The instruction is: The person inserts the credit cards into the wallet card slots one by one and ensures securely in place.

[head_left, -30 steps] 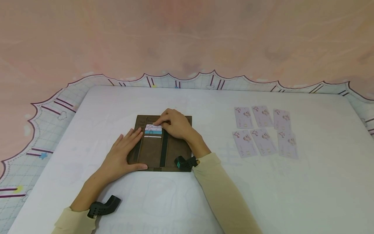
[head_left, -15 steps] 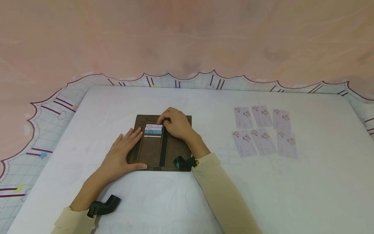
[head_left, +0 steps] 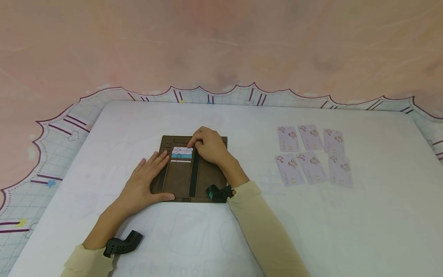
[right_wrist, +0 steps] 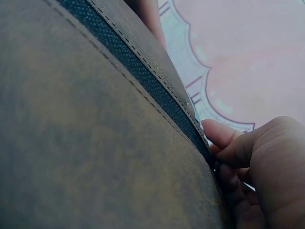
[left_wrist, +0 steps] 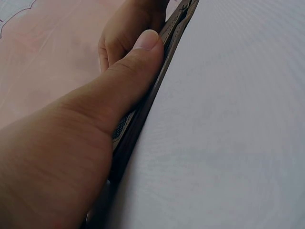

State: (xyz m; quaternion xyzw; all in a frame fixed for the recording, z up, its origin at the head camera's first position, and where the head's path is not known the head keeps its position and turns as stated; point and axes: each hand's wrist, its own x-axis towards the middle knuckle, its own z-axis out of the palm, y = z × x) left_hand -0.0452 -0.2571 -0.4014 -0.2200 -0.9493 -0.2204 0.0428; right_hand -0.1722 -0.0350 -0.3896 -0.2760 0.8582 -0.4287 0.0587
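Observation:
A brown wallet (head_left: 178, 179) lies spread on the white table, with a dark strip (head_left: 194, 173) down its middle. Its left panel holds several cards in stacked slots, among them a pale pink-patterned card (head_left: 180, 149) at the top and a blue card (head_left: 181, 156) below. My left hand (head_left: 145, 182) rests with spread fingers on the wallet's left side, its thumb (left_wrist: 136, 59) along the near edge. Bent fingers of my right hand (head_left: 210, 147) hold the top card's right corner; the right wrist view shows thumb and fingertips close together past the strip (right_wrist: 143, 78).
Several pink-white cards lie in two rows on the right of the table, such as one card (head_left: 288, 139) in the far row and another card (head_left: 340, 171) in the near row. A patterned cloth border (head_left: 207, 96) runs behind the white tabletop (head_left: 242, 238).
My right hand has slid a little to the right, from the middle of the top card's upper edge to its right corner. The left hand and wallet have stayed in place.

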